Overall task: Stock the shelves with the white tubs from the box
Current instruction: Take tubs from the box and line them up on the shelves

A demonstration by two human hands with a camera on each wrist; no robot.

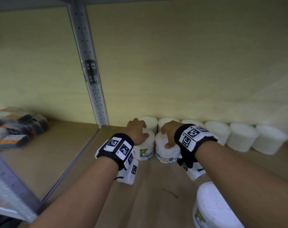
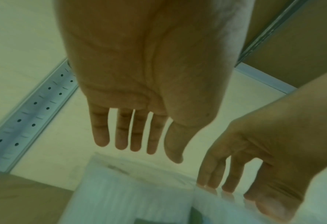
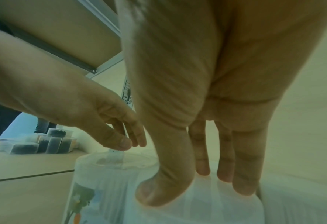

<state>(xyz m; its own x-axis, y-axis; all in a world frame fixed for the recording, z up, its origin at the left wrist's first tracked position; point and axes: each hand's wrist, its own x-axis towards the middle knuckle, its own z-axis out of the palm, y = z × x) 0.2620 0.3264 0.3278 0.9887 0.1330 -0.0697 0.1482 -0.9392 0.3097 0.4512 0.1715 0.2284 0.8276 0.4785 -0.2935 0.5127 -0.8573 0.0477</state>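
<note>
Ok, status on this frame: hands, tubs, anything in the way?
Left hand open above left front tub. Right hand fingertips on cotton buds tub. Both tubs upright before back row. Path unobstructed; spare tub sits near front edge.

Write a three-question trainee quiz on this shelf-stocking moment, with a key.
1. True or false: the right hand rests on top of the tub labelled "Cotton Buds".
2. Where is the row of white tubs standing? A) at the shelf's front edge B) against the back wall C) on the floor
3. Fill in: the dark-lidded boxes lie in the bay to the ____ of the metal upright.

Key: 1 true; 2 B; 3 left.
</note>
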